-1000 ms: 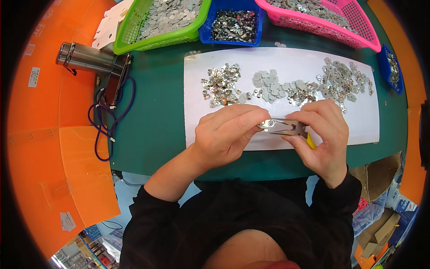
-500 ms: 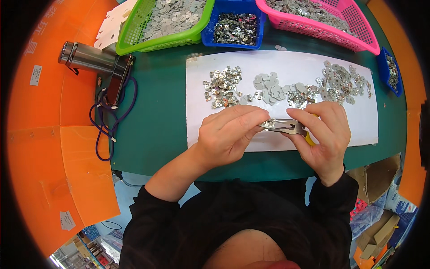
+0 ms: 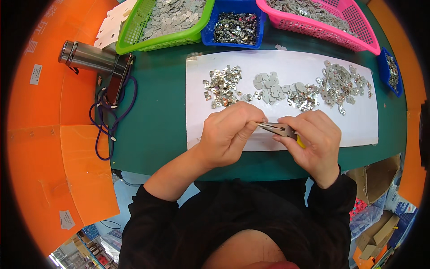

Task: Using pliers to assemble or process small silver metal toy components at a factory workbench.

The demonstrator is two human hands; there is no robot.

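Note:
My right hand (image 3: 316, 141) grips a pair of pliers (image 3: 282, 130) with yellow handles, held over the near part of a white sheet (image 3: 197, 116). The jaws point left, to the fingertips of my left hand (image 3: 228, 132). Thumb and forefinger of that hand pinch a small metal piece at the jaw tips; the fingers hide most of it. Beyond my hands lie a pile of shiny metal pieces (image 3: 224, 83), flat grey discs (image 3: 268, 87), smaller shiny parts (image 3: 303, 97) and a pile of grey pieces with metal fittings (image 3: 338, 83).
At the back stand a green basket (image 3: 165, 47), a blue bin (image 3: 233, 46) and a pink basket (image 3: 322, 38), all holding small parts. A smaller blue tray (image 3: 389, 74) is at right. A steel flask (image 3: 89, 57) and a purple cord (image 3: 127, 105) lie at left on the green table (image 3: 152, 148).
My right hand and the pliers have shifted slightly left and toward me. The pliers have turned a little. Two or so pieces now lie at the near edge of the right pile.

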